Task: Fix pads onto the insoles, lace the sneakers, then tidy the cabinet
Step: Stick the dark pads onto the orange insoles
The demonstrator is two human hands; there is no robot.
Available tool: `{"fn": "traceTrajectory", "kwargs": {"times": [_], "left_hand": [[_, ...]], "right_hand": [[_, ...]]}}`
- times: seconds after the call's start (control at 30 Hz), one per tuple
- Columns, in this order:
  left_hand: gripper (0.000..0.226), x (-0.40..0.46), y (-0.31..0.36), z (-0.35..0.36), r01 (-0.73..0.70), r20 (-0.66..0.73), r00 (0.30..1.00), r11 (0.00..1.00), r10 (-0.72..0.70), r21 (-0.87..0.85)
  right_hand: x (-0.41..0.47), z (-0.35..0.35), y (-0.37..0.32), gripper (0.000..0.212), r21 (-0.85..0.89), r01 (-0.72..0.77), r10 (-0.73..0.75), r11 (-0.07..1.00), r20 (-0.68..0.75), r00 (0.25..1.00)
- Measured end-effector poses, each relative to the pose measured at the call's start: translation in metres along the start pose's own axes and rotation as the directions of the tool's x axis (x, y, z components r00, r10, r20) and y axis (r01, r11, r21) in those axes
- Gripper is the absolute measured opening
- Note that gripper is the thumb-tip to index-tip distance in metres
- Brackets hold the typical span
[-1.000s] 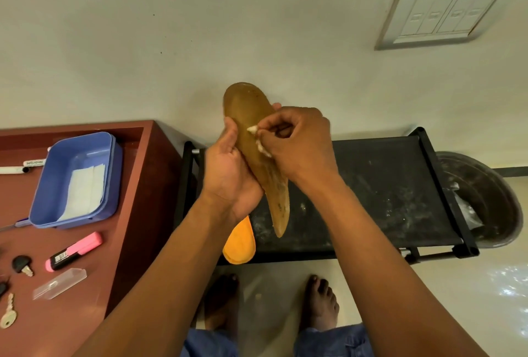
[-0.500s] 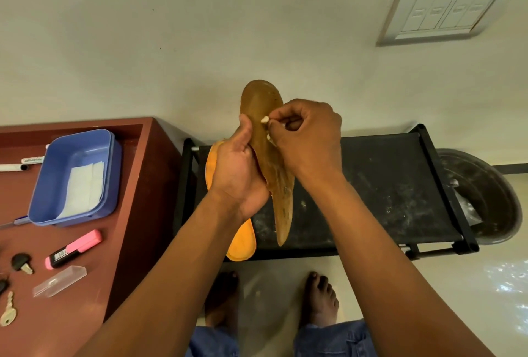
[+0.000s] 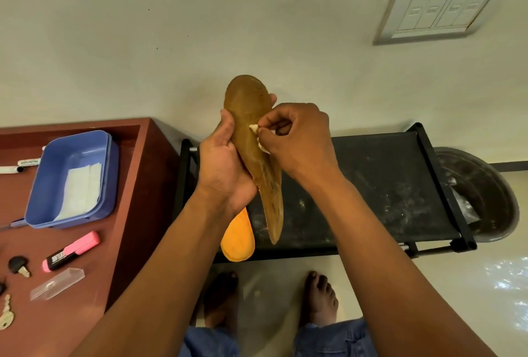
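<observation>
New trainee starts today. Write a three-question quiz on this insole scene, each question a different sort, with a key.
1. True or false: the left hand grips the brown insole upright.
2. Multiple choice: the right hand pinches A) a key B) a small white pad C) a marker.
3. Fill in: the orange insole lies on the black ____.

Key:
1. True.
2. B, held against the brown insole.
3. Rack. The blue tray of white sheets sits on the red-brown cabinet, not there.
</observation>
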State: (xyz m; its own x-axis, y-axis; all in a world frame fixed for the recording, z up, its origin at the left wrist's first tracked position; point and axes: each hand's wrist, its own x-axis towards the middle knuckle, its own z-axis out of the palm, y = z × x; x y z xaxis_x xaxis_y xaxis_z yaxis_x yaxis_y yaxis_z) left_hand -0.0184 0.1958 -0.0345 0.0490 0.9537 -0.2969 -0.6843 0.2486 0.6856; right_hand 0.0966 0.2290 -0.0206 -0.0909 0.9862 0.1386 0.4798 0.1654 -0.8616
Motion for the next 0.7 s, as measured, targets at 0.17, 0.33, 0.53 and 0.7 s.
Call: {"fn": "traceTrajectory", "kwargs": {"times": [0.17,0.33,0.53,0.7], "left_hand": [[0.076,0.005,0.006,-0.01,-0.017,-0.054,0.998,0.999,0.015,-0.029],[0.077,0.005,0.005,-0.01,-0.045,-0.059,0.997,0.998,0.042,-0.045],[0.077,0.004,0.004,-0.009,-0.04,-0.07,0.997,0.998,0.037,-0.051],[0.076,0.004,0.01,-0.009,-0.063,-0.124,0.99,0.998,0.06,-0.021]], "right_hand": [[0.001,-0.01,0.003,0.008,0.094,-0.077,0.028,0.993,0.441,0.897],[-0.005,0.004,-0.001,0.004,0.065,-0.023,0.009,0.998,0.219,0.976],[-0.002,-0.004,0.0,0.006,0.106,-0.065,0.029,0.992,0.317,0.948],[-0.007,0.005,-0.005,0.006,0.147,-0.063,0.017,0.987,0.294,0.956]]}}
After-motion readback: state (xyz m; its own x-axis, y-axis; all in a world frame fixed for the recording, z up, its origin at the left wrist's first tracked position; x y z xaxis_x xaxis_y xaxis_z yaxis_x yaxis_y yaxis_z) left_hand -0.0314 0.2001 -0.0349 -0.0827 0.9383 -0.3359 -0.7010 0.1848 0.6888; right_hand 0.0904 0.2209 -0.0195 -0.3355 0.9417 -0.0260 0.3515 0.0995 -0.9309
